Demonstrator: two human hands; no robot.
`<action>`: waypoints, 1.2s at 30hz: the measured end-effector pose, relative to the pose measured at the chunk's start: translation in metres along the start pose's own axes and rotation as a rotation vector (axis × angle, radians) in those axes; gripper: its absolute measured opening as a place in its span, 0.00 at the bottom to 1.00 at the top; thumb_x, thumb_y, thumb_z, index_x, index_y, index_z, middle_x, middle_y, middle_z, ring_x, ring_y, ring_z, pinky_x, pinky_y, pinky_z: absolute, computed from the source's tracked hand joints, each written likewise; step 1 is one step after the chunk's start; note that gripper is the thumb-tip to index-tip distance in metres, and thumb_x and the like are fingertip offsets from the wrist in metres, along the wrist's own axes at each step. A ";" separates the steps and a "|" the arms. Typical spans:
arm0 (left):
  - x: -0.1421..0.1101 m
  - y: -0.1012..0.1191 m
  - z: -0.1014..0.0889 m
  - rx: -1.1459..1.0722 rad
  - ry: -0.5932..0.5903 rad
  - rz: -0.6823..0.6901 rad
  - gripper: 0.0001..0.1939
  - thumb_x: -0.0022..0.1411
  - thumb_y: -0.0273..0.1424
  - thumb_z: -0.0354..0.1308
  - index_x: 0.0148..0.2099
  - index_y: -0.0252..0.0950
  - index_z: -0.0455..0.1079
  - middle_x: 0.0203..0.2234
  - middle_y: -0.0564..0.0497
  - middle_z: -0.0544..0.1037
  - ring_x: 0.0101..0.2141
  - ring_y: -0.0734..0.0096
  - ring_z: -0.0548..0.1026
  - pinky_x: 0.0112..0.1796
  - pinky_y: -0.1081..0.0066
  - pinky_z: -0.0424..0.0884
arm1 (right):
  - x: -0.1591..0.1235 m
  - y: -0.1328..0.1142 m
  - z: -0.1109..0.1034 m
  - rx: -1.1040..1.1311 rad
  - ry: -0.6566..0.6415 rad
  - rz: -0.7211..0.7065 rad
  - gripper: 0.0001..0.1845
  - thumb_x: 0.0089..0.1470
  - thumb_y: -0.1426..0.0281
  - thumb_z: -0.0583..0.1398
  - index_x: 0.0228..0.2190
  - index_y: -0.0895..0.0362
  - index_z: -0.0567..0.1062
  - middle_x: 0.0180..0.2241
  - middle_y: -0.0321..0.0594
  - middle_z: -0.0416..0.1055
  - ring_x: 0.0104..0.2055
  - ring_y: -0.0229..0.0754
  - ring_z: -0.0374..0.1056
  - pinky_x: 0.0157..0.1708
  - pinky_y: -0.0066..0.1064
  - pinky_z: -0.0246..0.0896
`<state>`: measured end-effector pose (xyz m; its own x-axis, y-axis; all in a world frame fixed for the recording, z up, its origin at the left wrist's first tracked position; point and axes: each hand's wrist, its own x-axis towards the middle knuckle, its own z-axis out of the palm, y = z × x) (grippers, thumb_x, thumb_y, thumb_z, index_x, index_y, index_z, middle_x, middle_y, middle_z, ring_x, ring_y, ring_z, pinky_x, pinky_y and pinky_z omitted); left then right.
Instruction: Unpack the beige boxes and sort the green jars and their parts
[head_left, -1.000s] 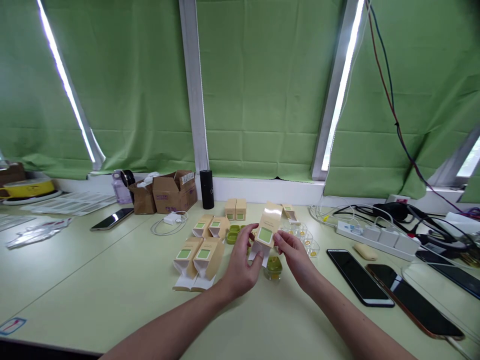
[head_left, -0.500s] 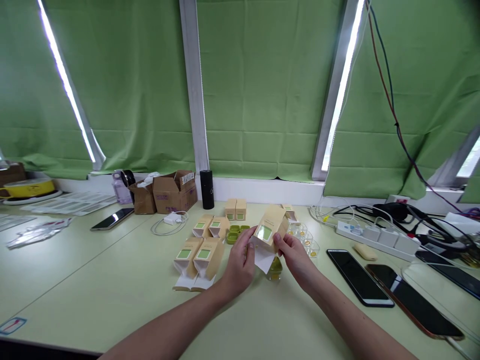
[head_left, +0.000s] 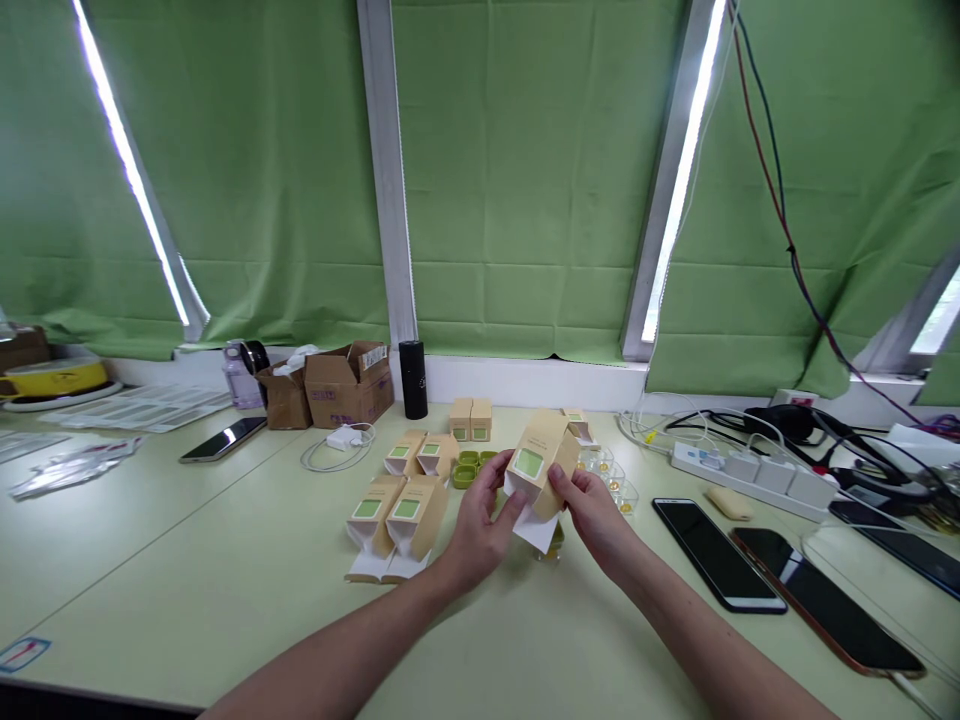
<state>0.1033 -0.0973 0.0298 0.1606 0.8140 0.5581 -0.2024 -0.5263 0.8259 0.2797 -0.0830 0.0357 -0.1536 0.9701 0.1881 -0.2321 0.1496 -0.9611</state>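
Between my hands is a small tan cardboard box (head_left: 541,455) with a green square on its face, tilted, its white-lined flap hanging down at the near end. My left hand (head_left: 480,530) grips its left side near the flap. My right hand (head_left: 592,505) pinches its right side. Partly hidden under the flap, a small clear and green container (head_left: 555,543) sits on the table. To the left stand several similar tan boxes (head_left: 416,515), the near pair with flaps spread. Green containers (head_left: 466,468) lie behind my left hand, and clear cups (head_left: 624,495) behind my right.
On the right lie phones (head_left: 716,555), a white power strip (head_left: 750,475) and tangled cables. A black cylinder (head_left: 413,380) and an opened carton (head_left: 349,385) stand along the back. Another phone (head_left: 223,440) and a white charger (head_left: 345,437) are at left.
The held box has gone from a flat, narrow look to a squared-out shape with its side face showing. Its flap swung over the green container. My left thumb has shifted along the flap end.
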 end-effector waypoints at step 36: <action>0.007 0.006 -0.003 0.050 0.132 -0.166 0.20 0.60 0.47 0.67 0.31 0.36 0.69 0.25 0.53 0.71 0.29 0.71 0.68 0.33 0.71 0.65 | -0.001 -0.008 -0.001 0.121 0.024 0.037 0.31 0.44 0.47 0.73 0.42 0.57 0.83 0.44 0.51 0.83 0.44 0.57 0.79 0.47 0.47 0.73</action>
<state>0.1000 -0.0937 0.0380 0.0592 0.9141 0.4011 -0.1347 -0.3908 0.9106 0.2830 -0.0851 0.0426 -0.1417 0.9789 0.1472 -0.3412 0.0913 -0.9356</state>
